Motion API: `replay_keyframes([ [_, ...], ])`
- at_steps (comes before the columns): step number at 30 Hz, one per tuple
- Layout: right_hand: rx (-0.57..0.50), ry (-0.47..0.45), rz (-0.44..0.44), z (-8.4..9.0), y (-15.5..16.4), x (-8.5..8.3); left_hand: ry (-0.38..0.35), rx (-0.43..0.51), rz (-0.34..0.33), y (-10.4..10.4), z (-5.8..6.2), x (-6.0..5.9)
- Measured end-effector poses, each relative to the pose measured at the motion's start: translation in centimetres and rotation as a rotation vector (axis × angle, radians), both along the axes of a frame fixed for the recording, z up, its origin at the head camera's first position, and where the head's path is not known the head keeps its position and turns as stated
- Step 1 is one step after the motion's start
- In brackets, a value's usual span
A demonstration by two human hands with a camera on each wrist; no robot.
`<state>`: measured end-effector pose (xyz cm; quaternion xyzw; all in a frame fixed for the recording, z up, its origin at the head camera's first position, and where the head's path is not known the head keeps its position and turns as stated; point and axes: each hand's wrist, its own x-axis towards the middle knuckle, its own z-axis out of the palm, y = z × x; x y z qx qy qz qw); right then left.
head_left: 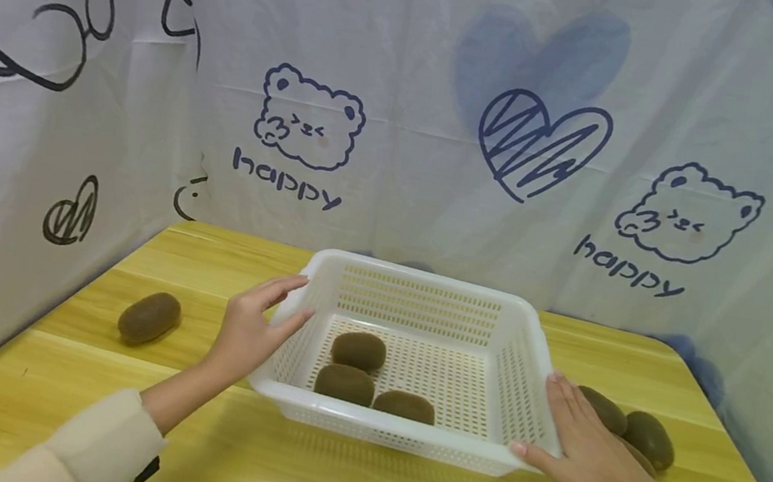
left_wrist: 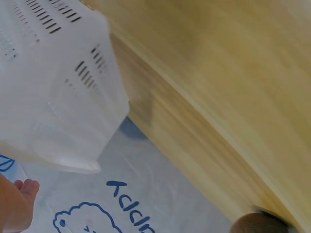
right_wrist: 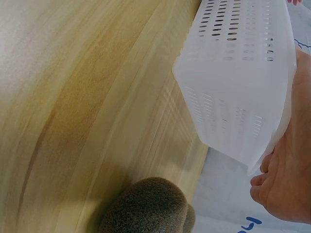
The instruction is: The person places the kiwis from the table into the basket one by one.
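Head view: both hands, left (head_left: 249,330) and right (head_left: 589,450), press flat, fingers straight, on the basket (head_left: 426,281) sides; push evenly so the kiwis (head_left: 358,350) inside stay put.

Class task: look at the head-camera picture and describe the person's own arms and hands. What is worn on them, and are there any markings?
Both hands, left hand and right hand, are bare: no gloves, rings or watch visible. Each arm has a cream sleeve pushed back from the wrist. The left cuff carries a small dark tab; its detail cannot be made out.
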<state>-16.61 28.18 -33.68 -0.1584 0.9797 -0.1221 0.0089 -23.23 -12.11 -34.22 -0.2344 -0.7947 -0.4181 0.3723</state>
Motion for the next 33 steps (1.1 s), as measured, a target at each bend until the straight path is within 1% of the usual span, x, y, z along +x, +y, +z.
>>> replay_keyframes([
  [7, 0.0, 0.001, 0.003, 0.0, 0.0, 0.0, -0.043, -0.037, 0.054, -2.1, -0.7, 0.4],
  [11, 0.0, 0.005, 0.002, 0.2, -0.1, 0.1, -0.047, -0.059, 0.089, -3.3, -0.9, 0.6],
  [15, 0.0, 0.005, 0.003, 0.2, -0.1, 0.2, -0.029, -0.062, 0.104, -4.4, -1.1, 0.6],
  [19, 0.003, 0.006, 0.004, 0.2, -0.2, 0.2, 0.002, -0.068, 0.134, -5.5, -1.5, 0.6],
  [24, 0.015, 0.021, 0.006, 0.2, -0.2, 0.2, 0.009, -0.096, 0.164, -6.7, -1.9, 0.7],
  [28, 0.021, 0.033, 0.009, 0.1, -0.2, 0.1, 0.018, -0.113, 0.194, -7.5, -2.2, 0.6],
  [33, 0.016, 0.027, 0.007, 0.1, -0.1, 0.1, 0.042, -0.13, 0.233, -8.6, -2.9, 0.3],
])
